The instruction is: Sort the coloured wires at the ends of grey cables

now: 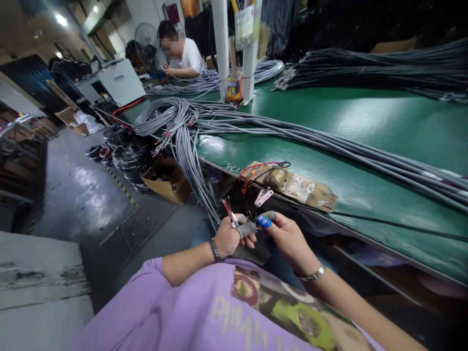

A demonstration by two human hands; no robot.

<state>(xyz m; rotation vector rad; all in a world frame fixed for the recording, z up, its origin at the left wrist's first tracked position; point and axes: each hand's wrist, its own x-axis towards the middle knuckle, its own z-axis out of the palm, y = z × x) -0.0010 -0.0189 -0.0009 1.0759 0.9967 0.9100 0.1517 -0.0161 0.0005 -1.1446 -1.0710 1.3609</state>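
My left hand (229, 236), with grey covers on its fingers, is closed around the end of a cable. Loose coloured wires (227, 206) fan out above it. My right hand (287, 234) pinches thin wires close beside the left, a blue cover on its thumb and a grey one on a finger. The exact wire between its fingertips is too small to tell. A bundle of grey cables (192, 161) hangs over the bench edge down towards my left hand. Just above my hands, a pink clip (263, 197) hangs at the bench edge beside a taped cardboard piece (300, 187).
Long grey cables (329, 146) run across the green bench (365, 114), with a coil (161, 114) at its left end. Dark cable bundles (365, 66) lie at the back. A white post (220, 48) stands on the bench. Another person (190, 56) works beyond. A cardboard box (170, 187) sits below.
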